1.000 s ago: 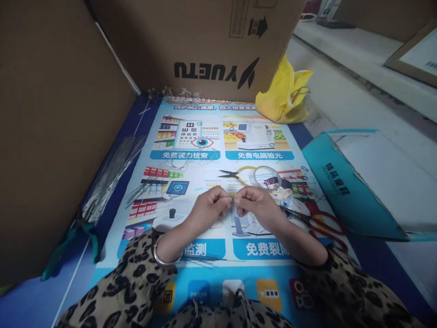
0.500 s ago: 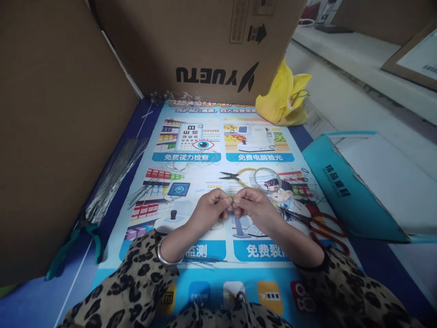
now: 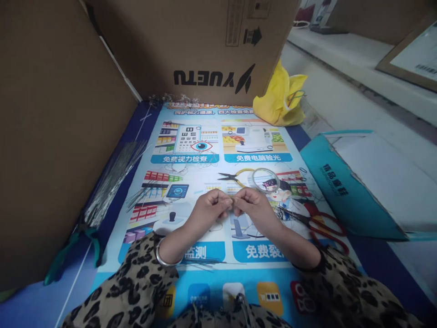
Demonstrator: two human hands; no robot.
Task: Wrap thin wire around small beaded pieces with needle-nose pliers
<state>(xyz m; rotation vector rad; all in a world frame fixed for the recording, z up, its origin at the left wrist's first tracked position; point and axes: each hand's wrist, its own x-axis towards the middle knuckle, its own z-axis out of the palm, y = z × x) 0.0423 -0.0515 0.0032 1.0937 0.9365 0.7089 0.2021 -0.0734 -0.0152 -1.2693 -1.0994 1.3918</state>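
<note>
My left hand (image 3: 212, 206) and my right hand (image 3: 251, 205) meet fingertip to fingertip above the middle of the printed poster mat (image 3: 201, 228). Both are closed in a pinch; whatever sits between the fingers is too small to make out. Just beyond them lie yellow-handled pliers (image 3: 235, 175) and a roll of clear tape (image 3: 265, 181). Red-handled scissors (image 3: 324, 225) rest by my right forearm. A few thin wires (image 3: 205, 262) lie in front of my wrists, and more wire pieces (image 3: 145, 191) are left of my left hand.
At the left stand teal-handled pliers (image 3: 77, 243) beside a bundle of thin metal wires (image 3: 114, 182). Cardboard walls (image 3: 205, 41) rise behind and at the left. A yellow bag (image 3: 280, 102) and a teal box (image 3: 341, 187) are on the right. Twisted wire pieces (image 3: 177, 99) lie at the back.
The whole view has shifted slightly to the left. My hands stay pinched together in nearly the same place, with only a small shift of the fingers.
</note>
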